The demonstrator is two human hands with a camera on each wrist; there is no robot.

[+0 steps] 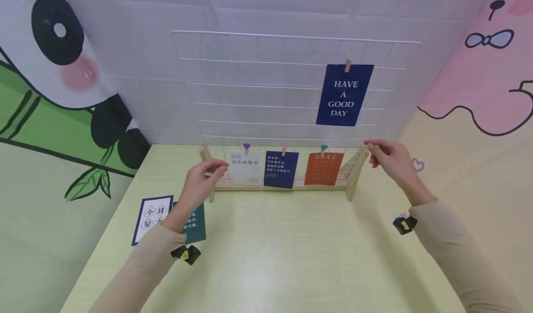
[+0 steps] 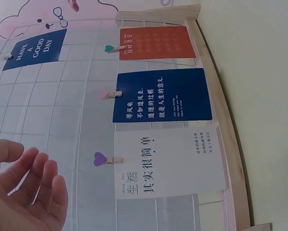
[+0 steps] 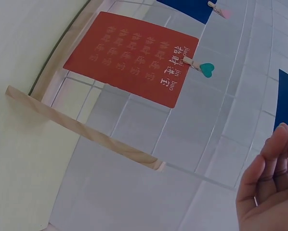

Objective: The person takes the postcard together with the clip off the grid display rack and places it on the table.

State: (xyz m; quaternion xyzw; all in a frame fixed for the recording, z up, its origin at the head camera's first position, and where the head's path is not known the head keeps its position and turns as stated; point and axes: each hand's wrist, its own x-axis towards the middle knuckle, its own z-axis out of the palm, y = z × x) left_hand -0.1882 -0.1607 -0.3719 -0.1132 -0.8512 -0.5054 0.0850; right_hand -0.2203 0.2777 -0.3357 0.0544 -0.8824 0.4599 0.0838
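Note:
A white wire grid (image 1: 250, 86) stands in a wooden base (image 1: 250, 188). Along its lower part hang a white card (image 1: 245, 172), a dark blue card (image 1: 281, 176) and an orange-red card (image 1: 324, 173), each under a heart-topped clip. Higher up, a plain wooden clip (image 1: 347, 65) holds a navy "HAVE A GOOD DAY" card (image 1: 344, 95). My left hand (image 1: 202, 179) is beside the white card; in the left wrist view its fingers curve loosely around nothing. By the base's right post (image 1: 356, 174) is my right hand (image 1: 389, 160), fingers loosely bent, with no object visible in them.
On the table (image 1: 283, 248), a blue-bordered white card (image 1: 147, 211) and a green card (image 1: 195, 225) lie at the left, partly covered by my left arm. A backdrop with cartoon figures rises behind and at both sides.

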